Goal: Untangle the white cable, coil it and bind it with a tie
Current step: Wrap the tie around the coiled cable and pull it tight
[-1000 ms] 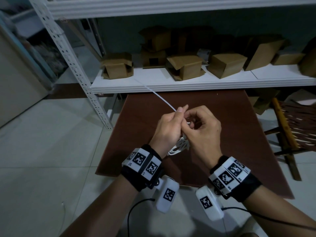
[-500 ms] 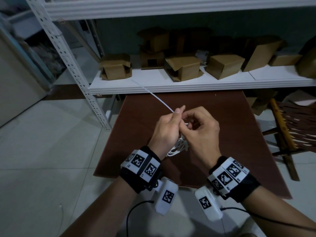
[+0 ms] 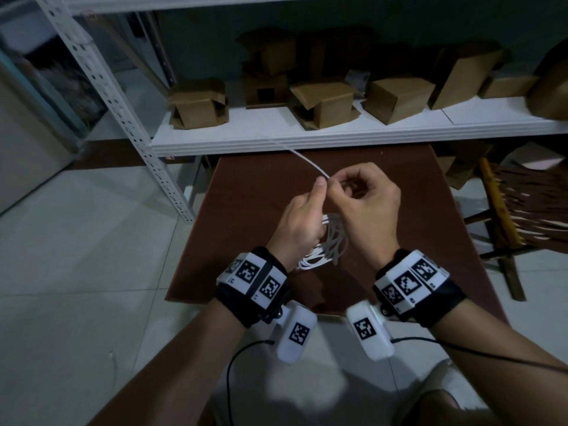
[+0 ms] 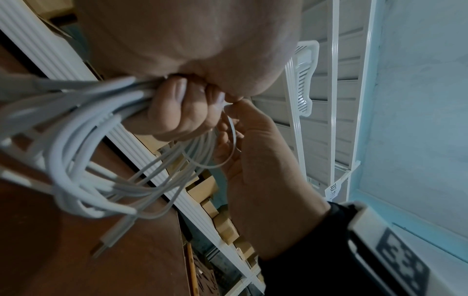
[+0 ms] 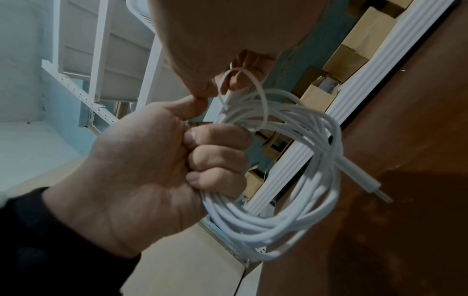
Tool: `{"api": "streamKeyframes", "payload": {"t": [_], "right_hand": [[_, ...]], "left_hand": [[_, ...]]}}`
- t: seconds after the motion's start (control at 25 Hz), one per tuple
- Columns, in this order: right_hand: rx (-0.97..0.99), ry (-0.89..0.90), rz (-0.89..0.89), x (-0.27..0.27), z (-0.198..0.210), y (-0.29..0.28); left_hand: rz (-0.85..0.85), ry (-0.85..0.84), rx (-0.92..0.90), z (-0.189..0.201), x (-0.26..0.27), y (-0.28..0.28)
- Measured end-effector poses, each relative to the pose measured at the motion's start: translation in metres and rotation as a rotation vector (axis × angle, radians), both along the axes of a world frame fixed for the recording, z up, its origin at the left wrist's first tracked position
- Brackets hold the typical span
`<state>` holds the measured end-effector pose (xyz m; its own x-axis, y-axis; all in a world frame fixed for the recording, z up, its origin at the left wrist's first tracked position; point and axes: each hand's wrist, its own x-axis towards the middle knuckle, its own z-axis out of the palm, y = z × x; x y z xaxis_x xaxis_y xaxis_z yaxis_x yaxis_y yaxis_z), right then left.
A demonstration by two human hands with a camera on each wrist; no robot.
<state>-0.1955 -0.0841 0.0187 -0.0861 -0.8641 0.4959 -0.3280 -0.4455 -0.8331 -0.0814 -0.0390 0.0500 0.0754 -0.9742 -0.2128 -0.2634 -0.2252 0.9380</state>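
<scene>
Dark brown wooden table (image 3: 252,210) on pale tiled floor (image 3: 76,256); far white metal shelf (image 3: 307,138) carries brown cardboard boxes (image 3: 322,103).

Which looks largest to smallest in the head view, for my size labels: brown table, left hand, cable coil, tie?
1. brown table
2. left hand
3. white cable coil, partly hidden
4. tie, a thin strip

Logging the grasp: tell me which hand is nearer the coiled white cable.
Left. The left hand grips the coiled white cable, fingers curled round its loops. The right hand is close beside it, pinching the tie rather than the cable.
</scene>
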Motion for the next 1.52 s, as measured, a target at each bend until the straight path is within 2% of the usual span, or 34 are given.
{"api": "streamKeyframes", "payload": {"t": [0.36, 0.68, 0.92, 1.08, 1.24, 1.52], "right_hand": [[0.081, 0.028, -0.048, -0.004, 0.001, 0.005], [0.109, 0.016, -0.041, 0.002, 0.001, 0.01], [0.276, -0.164, 0.079, 0.006, -0.003, 0.002], [0.408, -0.317, 0.189, 0.004, -0.001, 0.0], [0.515, -0.423, 0.245, 0.003, 0.004, -0.001], [0.544, -0.441, 0.283, 0.008, 0.007, 0.005]], "left_hand": [[0.013, 0.037, -0.036, -0.009, 0.003, -0.004], [-0.004, -0.093, -0.121, -0.006, 0.0, -0.001], [-0.006, -0.081, -0.15, -0.017, 0.009, -0.012], [-0.001, -0.037, -0.142, -0.022, 0.013, -0.017], [-0.032, 0.128, -0.051, -0.025, 0.014, -0.018], [-0.024, 0.232, 0.006, -0.023, 0.017, -0.018]]}}
